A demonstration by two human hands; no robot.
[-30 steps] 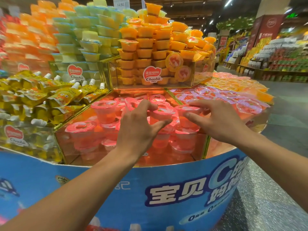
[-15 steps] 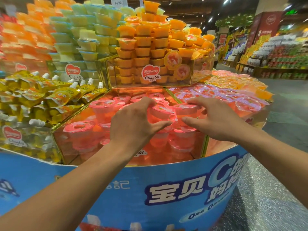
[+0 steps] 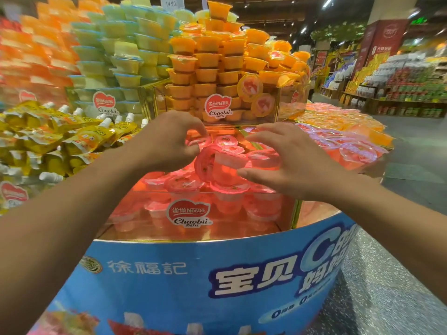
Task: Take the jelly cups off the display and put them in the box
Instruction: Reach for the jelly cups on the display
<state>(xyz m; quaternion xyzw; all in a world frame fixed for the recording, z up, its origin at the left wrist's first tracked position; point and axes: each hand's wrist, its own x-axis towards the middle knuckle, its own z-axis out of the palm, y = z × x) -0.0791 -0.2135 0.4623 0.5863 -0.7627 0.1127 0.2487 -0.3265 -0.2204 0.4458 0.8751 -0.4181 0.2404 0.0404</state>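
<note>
**Both hands on the pink cups, one cup tipped on its side**

Take the clear bin (image 3: pixel 242 228) with the red sticker (image 3: pixel 189 213) on its front wall as your marker. Your hands are apart, both over the top of that bin, with one jelly cup (image 3: pixel 225 166) between them.

That cup lies on its side on the heap of pink jelly cups (image 3: pixel 181 183) that fills the bin, lid facing your left hand (image 3: pixel 167 143) and base facing your right hand (image 3: pixel 297 163).

Your left hand is over the bin's left half with its fingers curled. The thumb tip is at the rim of the tipped cup's lid. I cannot tell whether those fingers hold anything.

Your right hand is over the bin's right half, fingers spread and nearly straight above the neighbouring cups. Its thumb touches the lower side of the tipped cup, and nothing is clamped in it.

Behind the bin, one tier up, stands a tall stack of orange cups (image 3: pixel 208 66). Up and to the left of the bin are pale green cups (image 3: pixel 125 59). Directly to its left lie yellow spouted pouches (image 3: pixel 48 141). More pink-lidded cups (image 3: pixel 358 153) spread to the bin's right. Below the bin runs the blue printed display base (image 3: pixel 157 298).
</note>
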